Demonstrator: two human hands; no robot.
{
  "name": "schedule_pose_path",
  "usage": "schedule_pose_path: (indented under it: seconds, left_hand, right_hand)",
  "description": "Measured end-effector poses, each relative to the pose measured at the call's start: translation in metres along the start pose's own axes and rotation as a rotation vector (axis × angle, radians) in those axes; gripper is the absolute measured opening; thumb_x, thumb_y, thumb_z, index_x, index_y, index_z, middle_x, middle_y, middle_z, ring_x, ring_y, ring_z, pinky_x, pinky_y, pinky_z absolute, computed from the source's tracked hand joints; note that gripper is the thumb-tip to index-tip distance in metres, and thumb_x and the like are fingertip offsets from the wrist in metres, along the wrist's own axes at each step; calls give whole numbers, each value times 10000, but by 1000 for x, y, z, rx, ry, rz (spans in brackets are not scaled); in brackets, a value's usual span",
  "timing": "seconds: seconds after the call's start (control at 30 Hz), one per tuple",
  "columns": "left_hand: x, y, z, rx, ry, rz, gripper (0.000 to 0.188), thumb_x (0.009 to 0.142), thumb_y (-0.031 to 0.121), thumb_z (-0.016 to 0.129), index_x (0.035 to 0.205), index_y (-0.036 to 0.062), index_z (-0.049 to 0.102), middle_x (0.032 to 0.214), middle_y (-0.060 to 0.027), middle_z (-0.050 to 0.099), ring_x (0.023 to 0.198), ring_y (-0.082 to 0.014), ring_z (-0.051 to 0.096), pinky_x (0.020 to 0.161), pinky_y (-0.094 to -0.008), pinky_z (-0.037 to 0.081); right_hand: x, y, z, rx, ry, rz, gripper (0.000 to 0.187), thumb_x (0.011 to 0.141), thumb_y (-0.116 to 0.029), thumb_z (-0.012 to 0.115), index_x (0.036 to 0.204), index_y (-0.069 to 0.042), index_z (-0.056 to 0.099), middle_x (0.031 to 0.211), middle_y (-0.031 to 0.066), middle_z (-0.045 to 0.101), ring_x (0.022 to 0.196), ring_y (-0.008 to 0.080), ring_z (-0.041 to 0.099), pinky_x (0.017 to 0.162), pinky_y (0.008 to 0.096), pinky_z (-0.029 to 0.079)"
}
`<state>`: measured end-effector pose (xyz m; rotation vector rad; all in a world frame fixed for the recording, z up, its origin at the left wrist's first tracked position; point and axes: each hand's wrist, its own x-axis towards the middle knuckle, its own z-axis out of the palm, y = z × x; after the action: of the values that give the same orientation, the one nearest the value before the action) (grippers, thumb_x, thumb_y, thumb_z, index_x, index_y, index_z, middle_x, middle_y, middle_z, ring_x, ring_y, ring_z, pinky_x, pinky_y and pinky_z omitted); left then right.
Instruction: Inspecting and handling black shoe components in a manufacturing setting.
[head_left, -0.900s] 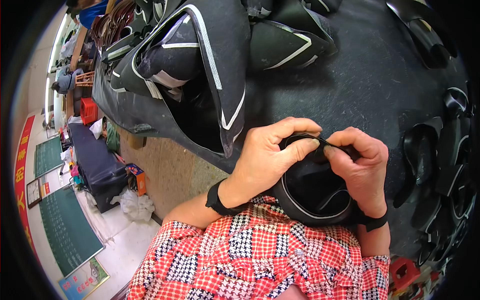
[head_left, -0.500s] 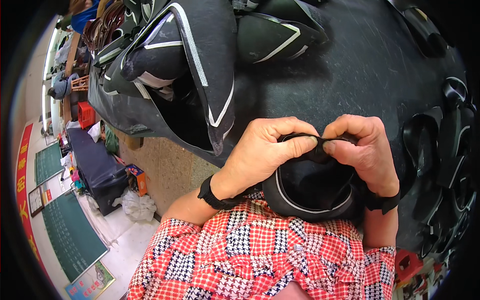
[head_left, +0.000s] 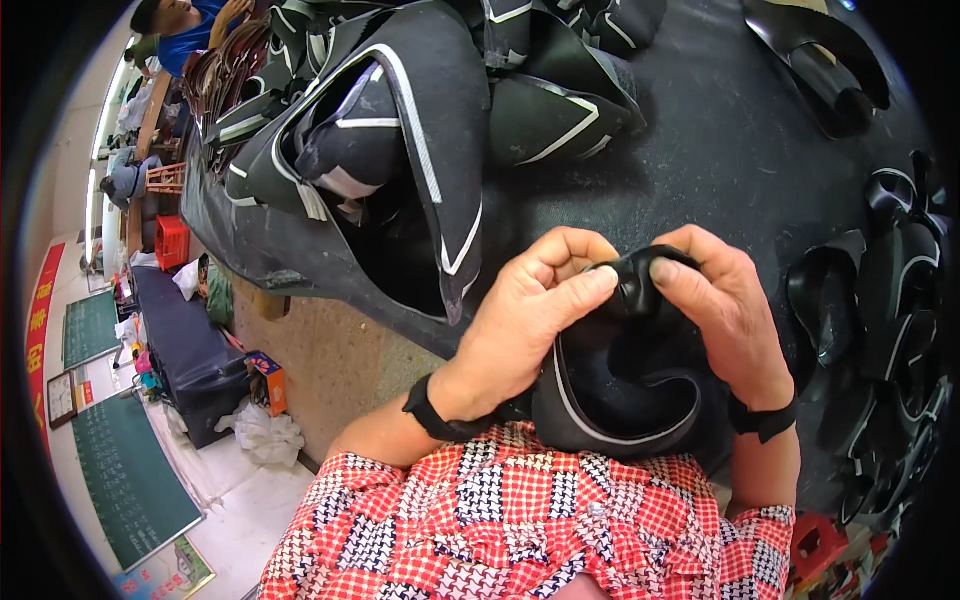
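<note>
A black shoe upper (head_left: pixel 572 408) with a pale strip along its curved edge is held close to my body, over the near edge of the table. My left hand (head_left: pixel 530 318) pinches its upper rim between thumb and bent fingers. On the other side of the same rim, my right hand (head_left: pixel 728 312) grips with the thumb on top and the fingers behind. A short folded stretch of black material shows between the two thumbs. The upper's lower part hangs in a loop against my checked shirt, and the fingertips behind the rim are hidden.
Black uppers with white strips (head_left: pixel 440 110) are heaped on the black table (head_left: pixel 700 170) at the far left. More black pieces (head_left: pixel 905 270) lie along the right side, and a curved one (head_left: pixel 825 65) at the far right. Another person (head_left: pixel 185 30) is at the far left.
My thumbs have moved apart along the rim, baring more of the folded material. My right thumb now lies flatter on top. The whole view has shifted slightly.
</note>
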<state>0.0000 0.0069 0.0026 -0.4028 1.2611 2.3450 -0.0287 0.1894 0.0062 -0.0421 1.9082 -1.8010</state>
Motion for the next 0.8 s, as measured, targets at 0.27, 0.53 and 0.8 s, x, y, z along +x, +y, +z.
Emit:
schedule_pose_path:
  seconds: [0.27,0.53,0.8]
  left_hand:
    - [-6,11,-6,160,-165,-67,123,890,121,551,956,24,588,883,-8,628,803,-55,573,751,-202,457]
    - [-16,0,1,-134,125,135,132,896,161,570,842,48,611,811,32,597,772,-30,528,736,-186,420]
    - [-26,-2,0,-207,58,45,169,905,192,567,841,44,618,793,48,577,744,-22,490,719,-192,409]
  right_hand:
    - [8,-8,1,-92,-86,-99,171,817,-139,626,868,24,610,712,6,579,660,53,508,586,207,416]
    - [-65,-33,53,-389,121,-601,93,723,9,651,787,-8,586,676,59,567,547,115,534,510,267,439]
    - [-44,20,47,48,277,5,217,855,-130,616,936,62,553,781,32,596,696,77,534,626,236,447]
